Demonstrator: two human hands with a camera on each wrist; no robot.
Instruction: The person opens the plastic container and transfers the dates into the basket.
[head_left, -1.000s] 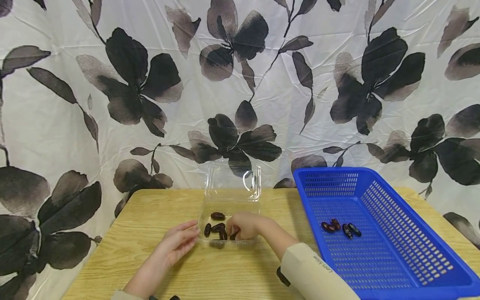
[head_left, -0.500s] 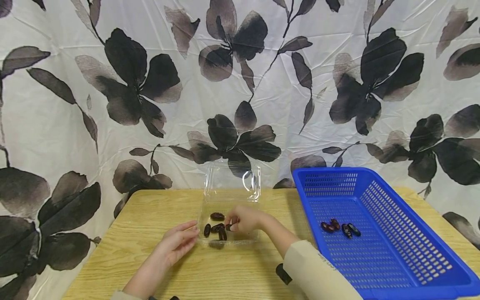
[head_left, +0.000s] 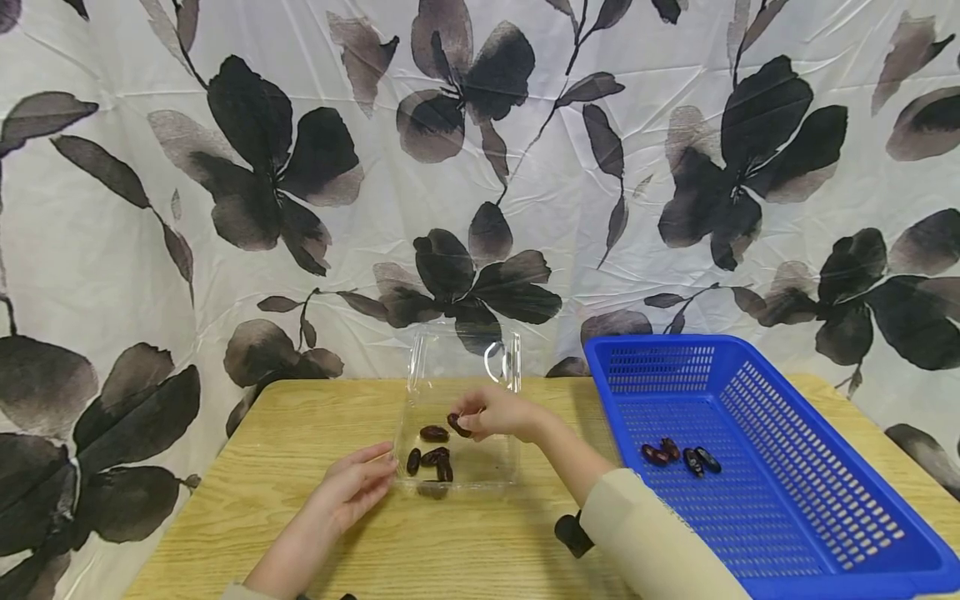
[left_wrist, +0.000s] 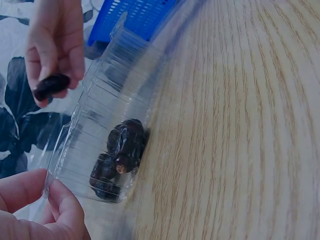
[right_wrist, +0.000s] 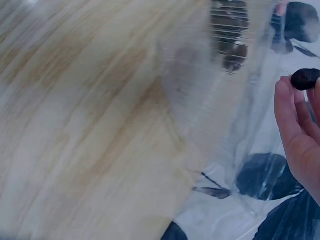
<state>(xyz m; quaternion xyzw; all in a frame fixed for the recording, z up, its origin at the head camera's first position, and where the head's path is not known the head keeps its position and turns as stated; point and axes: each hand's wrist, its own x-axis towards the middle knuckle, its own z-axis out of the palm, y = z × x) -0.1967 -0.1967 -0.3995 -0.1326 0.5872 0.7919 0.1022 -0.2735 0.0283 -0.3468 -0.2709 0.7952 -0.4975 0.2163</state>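
Note:
My right hand [head_left: 501, 414] pinches a dark brown date [head_left: 456, 423] between thumb and fingertips, above the open clear plastic clamshell box [head_left: 487, 467]. The held date [left_wrist: 51, 87] shows plainly in the left wrist view, clear of the box wall. Several more dates [head_left: 434, 433] lie on the box's floor, toward its left side. At the box's left edge is my left hand [head_left: 352, 487]; in the left wrist view its thumb and finger [left_wrist: 65, 205] pinch the rim. The hinged lid [head_left: 457, 367] stands upright at the back.
To the right stands a blue slotted plastic basket [head_left: 750, 517] with several dates [head_left: 656, 455] on its floor. Both containers are on a wood-grain table [head_left: 420, 550]. A floral cloth [head_left: 585, 208] hangs behind the table's far edge.
My right hand has lifted a date from the front of the box, moving up and back from the dates beside it. The left hand stays at the box's left edge.

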